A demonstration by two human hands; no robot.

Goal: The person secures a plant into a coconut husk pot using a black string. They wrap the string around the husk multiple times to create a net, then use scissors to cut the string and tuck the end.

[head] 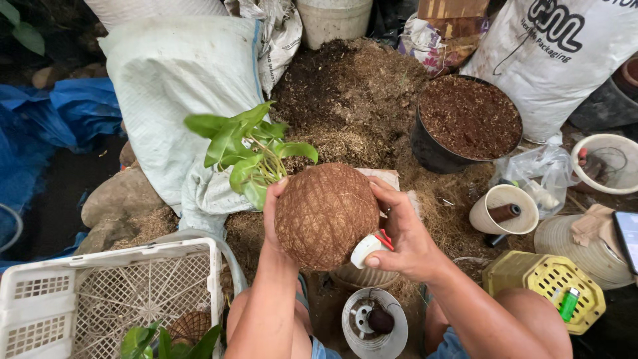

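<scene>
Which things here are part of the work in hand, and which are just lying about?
In use:
left hand cradling the coir-wrapped plant ball
right hand against the ball, holding a small white spool

Lying about:
black pot of soil
white crate
yellow basket with green lighter
white sacks

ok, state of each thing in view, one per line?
fibre-wrapped plant ball: held up, leaves pointing upper left
left hand: gripping the ball's left side
right hand: on the ball, holding a small white spool
black pot: full of soil
white crate: holds a leafy plant
</scene>
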